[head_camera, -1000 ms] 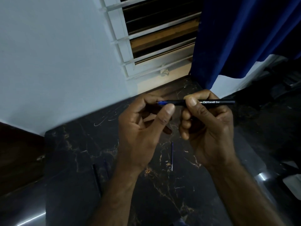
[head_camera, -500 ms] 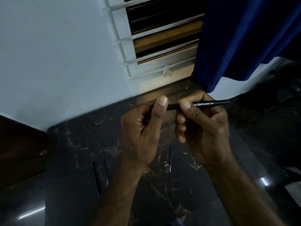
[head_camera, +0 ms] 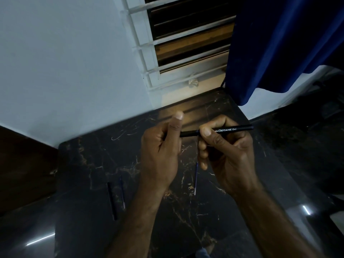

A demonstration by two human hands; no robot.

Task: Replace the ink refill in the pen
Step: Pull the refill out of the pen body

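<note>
A black pen (head_camera: 230,129) with white lettering lies level above the table, held between both hands. My right hand (head_camera: 226,151) pinches its barrel near the middle with thumb and fingers. My left hand (head_camera: 161,148) has its fingers curled round the pen's left end, thumb sticking up; that end is hidden inside the fist. A thin blue refill (head_camera: 195,178) lies on the dark marble table (head_camera: 89,157) between my wrists. Another thin refill (head_camera: 122,192) and a black pen part (head_camera: 111,201) lie side by side at the left.
A white wall (head_camera: 65,62) and a barred window (head_camera: 186,43) stand just behind the table. A blue curtain (head_camera: 279,43) hangs at the back right. The table's right edge drops off to a dark floor (head_camera: 307,146).
The pen's blue tip end, visible a second ago, has gone inside my left fist. My left hand closed round it and the thumb rose. The camera view shifted slightly.
</note>
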